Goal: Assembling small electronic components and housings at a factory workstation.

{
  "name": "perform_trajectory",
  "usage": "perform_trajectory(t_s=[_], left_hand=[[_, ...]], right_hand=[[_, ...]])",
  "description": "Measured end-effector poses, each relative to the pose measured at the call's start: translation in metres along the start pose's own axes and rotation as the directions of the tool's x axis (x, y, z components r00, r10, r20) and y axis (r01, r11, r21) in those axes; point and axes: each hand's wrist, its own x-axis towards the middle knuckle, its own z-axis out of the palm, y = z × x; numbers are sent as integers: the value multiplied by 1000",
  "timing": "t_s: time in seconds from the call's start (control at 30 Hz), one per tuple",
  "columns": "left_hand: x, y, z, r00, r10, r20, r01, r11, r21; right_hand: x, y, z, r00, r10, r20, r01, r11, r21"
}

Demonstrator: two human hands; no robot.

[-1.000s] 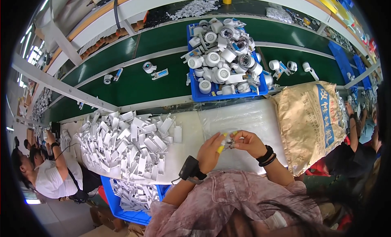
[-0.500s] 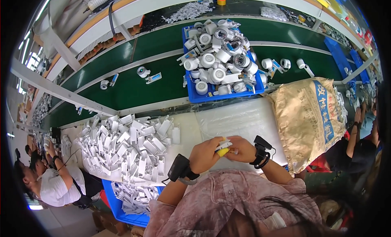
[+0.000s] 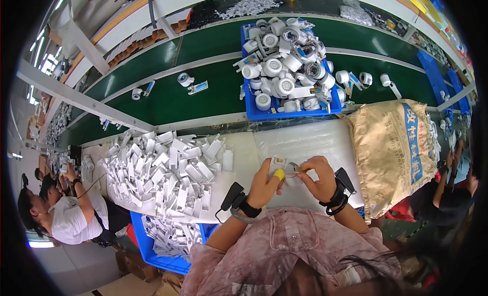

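Observation:
My left hand (image 3: 263, 187) holds a small white plastic part (image 3: 278, 162) above the pale worktop in front of me. A yellow cover (image 3: 279, 174) sits on the tip of its thumb. To its right, my right hand (image 3: 321, 178) is closed in a pinch beside the part. Something small and thin shows between the two hands, too fine to make out. Left of my hands lies a big heap of white plastic covers (image 3: 178, 166). Both wrists wear black bands with devices.
A blue crate (image 3: 290, 114) piled with white fan-like units stands on the green belt (image 3: 213, 105). At right is a brown paper sack (image 3: 381, 158); lower left, a blue bin (image 3: 147, 247) of white parts. Co-workers sit at far left (image 3: 76, 219) and far right (image 3: 442, 199).
My hands have moved apart from close together, the right one shifting right and opening a gap between them. The white part is now more visible in the left hand. The view has shifted slightly.

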Motion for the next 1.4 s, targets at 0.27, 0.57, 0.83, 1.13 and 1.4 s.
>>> perform_trajectory(t_s=[0.27,0.57,0.83,1.13,1.4], left_hand=[[-9,9,13,1000,-12,11,12,999,43],[-13,7,14,999,37,-4,-37,992,120],[-14,16,16,995,100,-3,-89,901,426],[-14,14,21,970,241,32,-226,847,481],[-16,15,24,976,217,22,-198,840,506]], right_hand=[[-2,5,10,995,-89,-47,91,995,29],[0,-4,3,990,-144,8,144,989,-26],[-2,-8,5,978,-206,-26,202,974,-104],[-6,-5,5,977,-205,-63,195,971,-142],[-7,-4,5,979,-198,-57,189,973,-135]])
